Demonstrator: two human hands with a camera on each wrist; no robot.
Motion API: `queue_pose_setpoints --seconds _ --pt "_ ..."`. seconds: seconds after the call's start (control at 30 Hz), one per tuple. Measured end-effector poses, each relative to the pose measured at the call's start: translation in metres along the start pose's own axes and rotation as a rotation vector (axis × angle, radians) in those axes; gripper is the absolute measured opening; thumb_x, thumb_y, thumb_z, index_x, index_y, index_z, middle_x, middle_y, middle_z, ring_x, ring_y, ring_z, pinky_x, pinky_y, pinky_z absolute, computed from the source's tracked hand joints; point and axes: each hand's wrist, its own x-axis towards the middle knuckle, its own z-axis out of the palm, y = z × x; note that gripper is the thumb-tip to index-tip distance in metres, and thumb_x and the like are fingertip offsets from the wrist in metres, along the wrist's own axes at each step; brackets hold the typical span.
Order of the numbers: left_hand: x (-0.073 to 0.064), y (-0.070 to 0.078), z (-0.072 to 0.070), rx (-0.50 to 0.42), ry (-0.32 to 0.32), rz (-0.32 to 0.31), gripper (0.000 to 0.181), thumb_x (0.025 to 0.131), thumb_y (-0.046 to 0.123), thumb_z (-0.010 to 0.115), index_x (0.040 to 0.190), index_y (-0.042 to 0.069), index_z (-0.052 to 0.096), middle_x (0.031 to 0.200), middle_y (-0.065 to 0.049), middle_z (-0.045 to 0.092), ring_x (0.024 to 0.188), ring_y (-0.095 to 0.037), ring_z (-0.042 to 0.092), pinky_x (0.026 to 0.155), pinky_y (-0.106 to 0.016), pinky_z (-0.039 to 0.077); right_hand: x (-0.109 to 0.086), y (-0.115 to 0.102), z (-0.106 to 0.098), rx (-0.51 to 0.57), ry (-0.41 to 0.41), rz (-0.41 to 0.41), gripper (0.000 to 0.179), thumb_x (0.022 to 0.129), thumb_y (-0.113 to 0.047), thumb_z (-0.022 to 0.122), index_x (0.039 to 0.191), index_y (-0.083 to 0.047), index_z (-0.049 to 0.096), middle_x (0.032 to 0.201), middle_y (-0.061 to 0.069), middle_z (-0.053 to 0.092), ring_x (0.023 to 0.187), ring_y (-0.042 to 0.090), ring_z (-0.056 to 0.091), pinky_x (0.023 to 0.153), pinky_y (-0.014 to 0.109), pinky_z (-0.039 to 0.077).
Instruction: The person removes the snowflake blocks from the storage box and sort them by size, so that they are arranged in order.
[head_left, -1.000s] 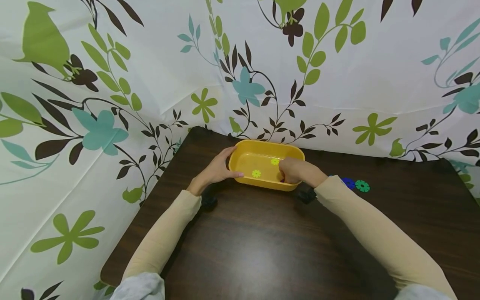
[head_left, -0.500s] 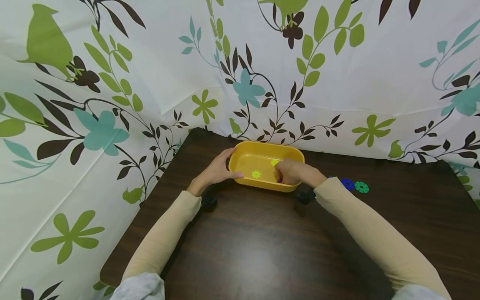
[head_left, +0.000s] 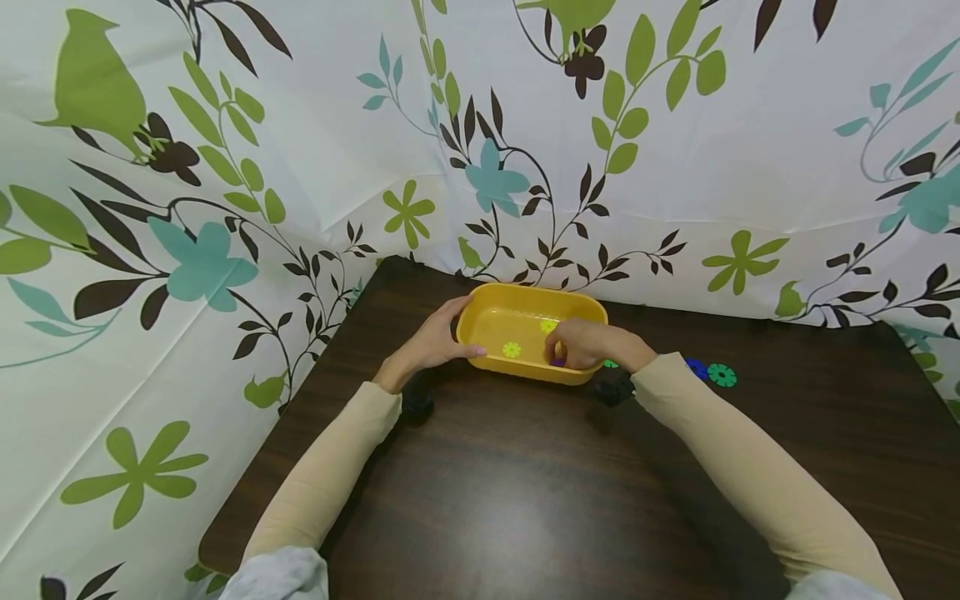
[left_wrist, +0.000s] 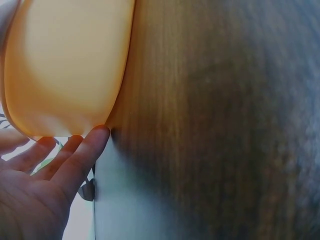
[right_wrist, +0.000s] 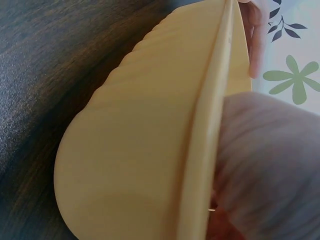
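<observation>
A yellow plastic basin [head_left: 517, 367] stands on the dark table, its long side facing me. My left hand [head_left: 435, 337] grips its left end, the thumb on the front rim and the fingers on the outer end wall in the left wrist view. Inside the basin's right end, my right hand [head_left: 585, 342] reaches down with bent fingers and pinches a purple disc [head_left: 557, 362], mostly covered by the fingertips. Two yellow flower-shaped discs lie on the basin floor, a near disc [head_left: 512, 349] and a far disc [head_left: 549, 326] beside the right hand.
On the table right of the basin lie a blue notched disc [head_left: 697, 368] and a green notched disc [head_left: 722, 375]. Part of another green disc [head_left: 611, 363] shows by the right wrist. A patterned curtain [head_left: 645, 200] hangs behind the table.
My right hand has shifted slightly left inside the basin, the purple disc with it. A green disc's edge has come into sight by the right wrist. My left hand keeps its grip.
</observation>
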Motion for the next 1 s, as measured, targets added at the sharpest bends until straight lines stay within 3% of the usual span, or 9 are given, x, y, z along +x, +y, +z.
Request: queue_pose_setpoints --seconds 0.2,0.4,0.7,1.0 --pt "-0.002 0.001 0.001 0.004 -0.007 -0.012 0.112 0.086 0.039 0.091 0.173 0.007 0.028 0.179 -0.019 0.03 0.164 -0.042 0.035 0.134 -0.064 0.031 -0.002 0.0 0.002 0.015 0.025 -0.03 0.033 0.093 0.004 0.072 0.118 -0.014 0.083 0.115 0.008 0.08 0.099 0.023 0.065 0.101 0.043 0.062" --pt "-0.002 0.002 0.0 -0.011 -0.005 -0.019 0.112 0.086 0.038 0.092 0.173 0.008 0.028 0.179 -0.018 0.03 0.164 -0.042 0.035 0.134 -0.063 0.031 -0.007 0.0 0.003 0.05 0.1 -0.048 0.02 0.096 -0.008 0.079 0.115 -0.009 0.084 0.109 0.008 0.081 0.096 0.02 0.067 0.099 0.042 0.064" --pt "-0.001 0.002 -0.001 -0.015 -0.002 -0.003 0.113 0.086 0.038 0.093 0.173 0.008 0.028 0.179 -0.018 0.031 0.163 -0.041 0.036 0.134 -0.063 0.033 -0.02 0.005 0.009 0.096 0.344 -0.112 0.018 0.09 -0.018 0.087 0.103 -0.006 0.085 0.094 0.005 0.079 0.081 0.016 0.064 0.076 0.029 0.059" --pt "-0.001 0.001 0.0 -0.023 -0.001 -0.014 0.11 0.087 0.037 0.091 0.173 0.01 0.028 0.179 -0.017 0.03 0.162 -0.041 0.036 0.134 -0.064 0.032 -0.033 0.014 0.021 0.188 0.553 -0.1 0.023 0.087 -0.021 0.09 0.105 -0.007 0.086 0.096 0.007 0.077 0.087 0.02 0.063 0.076 0.029 0.052"
